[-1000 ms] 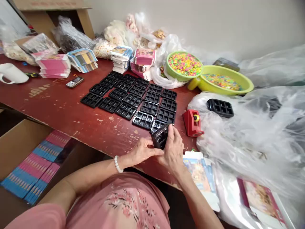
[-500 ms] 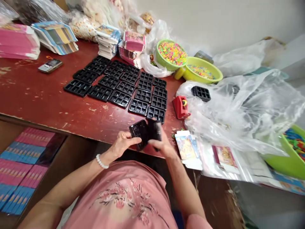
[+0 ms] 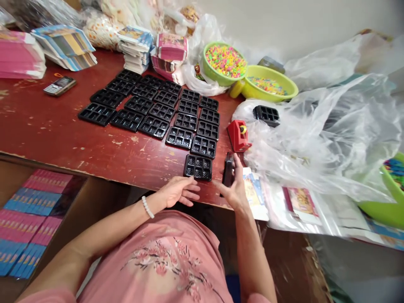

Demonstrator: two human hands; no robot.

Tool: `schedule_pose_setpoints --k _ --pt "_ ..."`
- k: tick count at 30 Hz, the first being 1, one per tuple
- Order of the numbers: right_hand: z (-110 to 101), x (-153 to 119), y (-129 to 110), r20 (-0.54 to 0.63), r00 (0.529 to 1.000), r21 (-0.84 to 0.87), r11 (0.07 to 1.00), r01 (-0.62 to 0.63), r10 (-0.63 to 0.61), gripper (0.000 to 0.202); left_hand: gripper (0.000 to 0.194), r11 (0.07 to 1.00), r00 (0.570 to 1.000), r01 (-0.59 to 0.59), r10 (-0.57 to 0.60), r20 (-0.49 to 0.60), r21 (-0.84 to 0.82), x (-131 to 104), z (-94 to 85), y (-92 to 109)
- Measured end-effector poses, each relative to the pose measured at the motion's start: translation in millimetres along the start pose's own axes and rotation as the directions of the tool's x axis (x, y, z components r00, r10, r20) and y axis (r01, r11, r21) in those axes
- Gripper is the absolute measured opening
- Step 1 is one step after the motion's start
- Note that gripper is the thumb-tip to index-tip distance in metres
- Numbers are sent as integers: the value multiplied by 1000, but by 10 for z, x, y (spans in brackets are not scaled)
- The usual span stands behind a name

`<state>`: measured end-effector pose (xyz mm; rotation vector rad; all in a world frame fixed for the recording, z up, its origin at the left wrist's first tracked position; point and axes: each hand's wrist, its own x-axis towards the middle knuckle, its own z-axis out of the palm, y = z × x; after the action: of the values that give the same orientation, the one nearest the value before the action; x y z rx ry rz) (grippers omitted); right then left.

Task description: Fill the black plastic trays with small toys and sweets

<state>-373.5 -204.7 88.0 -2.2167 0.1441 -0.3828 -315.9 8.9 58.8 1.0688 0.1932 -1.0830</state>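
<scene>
2 bare hands work at a table edge. The right hand [image 3: 236, 191] is loosely open, thumb held out, fingers alongside a black tray stack [image 3: 227, 173] tipped on its side; how firmly they touch it, I cannot tell. The left hand [image 3: 178, 191] is empty, fingers spread, just beside a 6-cell black tray [image 3: 198, 168] lying flat. Beyond, more black trays [image 3: 153, 126] cover part of the red table [image 3: 120, 158]. Right of them are a red tape dispenser [image 3: 239, 141], crumpled plastic [image 3: 303, 147] and 2 bowls [image 3: 217, 77]. With so loose a hold, the stack could topple or fan apart; a sleeve or wrist brushing the flat tray could skew it or nudge it off the nearby edge.
</scene>
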Motion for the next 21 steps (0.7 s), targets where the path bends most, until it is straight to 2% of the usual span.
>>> schedule_pose_setpoints --k 1,3,5,6,9,11,13,15,17,19,21 --pt "38 -33 -39 21 999 -53 998 38 -37 106 39 999 999 -37 36 39 29 -78 -1 2" --pt "136 -104 -144 97 992 -110 989 97 -86 108 35 968 968 -229 216 126 102 -238 -4 18" --pt "267 -166 -265 181 975 -141 977 158 -131 108 28 868 896 -440 408 175 231 -371 -16 47" --pt "339 -185 -323 202 969 -168 970 178 -143 108 23 803 865 -502 470 176 322 -417 -29 63" --pt "546 -172 -466 204 969 -300 934 195 -137 107 15 660 822 -521 560 109 541 -462 -116 97" --pt "646 -103 -521 235 964 -303 933 194 -124 108 15 659 814 -515 577 71 549 -441 -205 98" --pt "691 -1 -533 329 937 -135 976 168 -116 114 20 725 831 -510 555 45 463 -421 -298 91" --pt "660 113 -500 449 886 167 985 41 -113 118 24 811 857 -492 515 12 317 -425 -389 99" --pt "549 222 -423 494 865 443 881 -164 -87 109 26 852 858 -495 510 -56 168 -450 -490 136" --pt "385 313 -320 415 910 578 764 -286 26 94 29 839 821 -538 544 -175 87 -468 -612 197" --pt "225 383 -213 264 950 600 743 -297 166 88 35 845 801 -531 527 -286 69 -453 -734 253"
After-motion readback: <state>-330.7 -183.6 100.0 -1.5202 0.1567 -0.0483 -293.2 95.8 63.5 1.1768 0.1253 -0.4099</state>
